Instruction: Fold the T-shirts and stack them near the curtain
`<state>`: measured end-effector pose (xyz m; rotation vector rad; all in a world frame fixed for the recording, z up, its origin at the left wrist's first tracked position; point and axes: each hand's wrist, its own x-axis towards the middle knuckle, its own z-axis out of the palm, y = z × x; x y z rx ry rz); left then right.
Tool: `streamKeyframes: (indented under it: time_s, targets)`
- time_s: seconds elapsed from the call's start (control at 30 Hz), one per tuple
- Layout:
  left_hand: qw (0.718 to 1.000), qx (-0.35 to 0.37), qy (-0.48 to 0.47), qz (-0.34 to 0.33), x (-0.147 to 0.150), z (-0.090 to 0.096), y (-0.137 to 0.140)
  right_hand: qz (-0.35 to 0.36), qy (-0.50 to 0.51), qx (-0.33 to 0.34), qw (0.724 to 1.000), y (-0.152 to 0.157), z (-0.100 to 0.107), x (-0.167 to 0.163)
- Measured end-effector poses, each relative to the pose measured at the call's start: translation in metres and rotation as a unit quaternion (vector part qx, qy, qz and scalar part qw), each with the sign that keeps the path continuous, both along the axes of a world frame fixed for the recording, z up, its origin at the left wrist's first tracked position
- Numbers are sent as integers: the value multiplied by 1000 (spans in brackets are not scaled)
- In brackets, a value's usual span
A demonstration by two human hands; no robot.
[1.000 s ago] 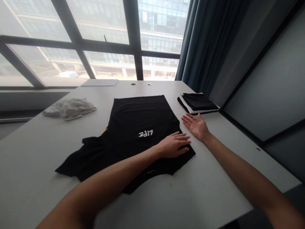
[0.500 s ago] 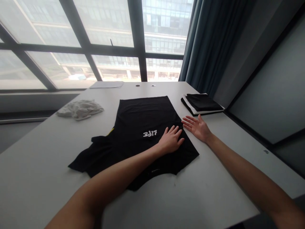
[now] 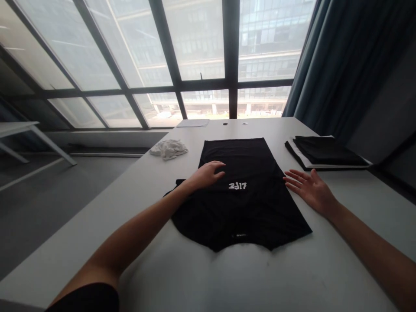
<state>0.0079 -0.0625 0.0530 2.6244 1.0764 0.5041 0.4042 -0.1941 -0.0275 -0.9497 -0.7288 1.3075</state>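
A black T-shirt (image 3: 240,208) with white lettering lies spread on the white table (image 3: 169,277), its neckline toward me. Over the shirt's left edge is my left hand (image 3: 208,174), fingers stretched out and thumb apart, holding nothing; whether it touches the cloth I cannot tell. The left sleeve is mostly hidden behind my left forearm. Beside the shirt's right edge, my right hand (image 3: 310,188) rests open on its side, fingertips at the cloth's edge.
A stack of folded black and white clothes (image 3: 328,151) sits at the right. Left of the shirt lies a crumpled white cloth (image 3: 169,148). Papers (image 3: 193,123) lie at the table's far edge, before the windows. A dark curtain (image 3: 321,65) hangs at the right, and another table (image 3: 17,128) stands far left.
My left hand has moved from the shirt's right side across to its left edge. My right hand stays by the right edge. The view has turned left.
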Motion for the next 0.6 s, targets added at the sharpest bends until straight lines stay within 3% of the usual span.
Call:
streamKeyframes:
  time_s: [0.13, 0.27, 0.4, 0.6]
  targets:
    - [983, -7, 34, 179, -101, -9, 5, 21, -51, 10, 998, 3, 6, -7]
    - [949, -59, 102, 293, -166, -28, -13, 74, -126, 41, 988, 7, 20, -31]
    - [927, -87, 162, 328, -192, -38, -35, 146, -188, 59, 969, 14, 37, -75]
    - [925, -155, 137, 318, -189, -40, -42, 236, -216, 84, 944, 31, 58, -158]
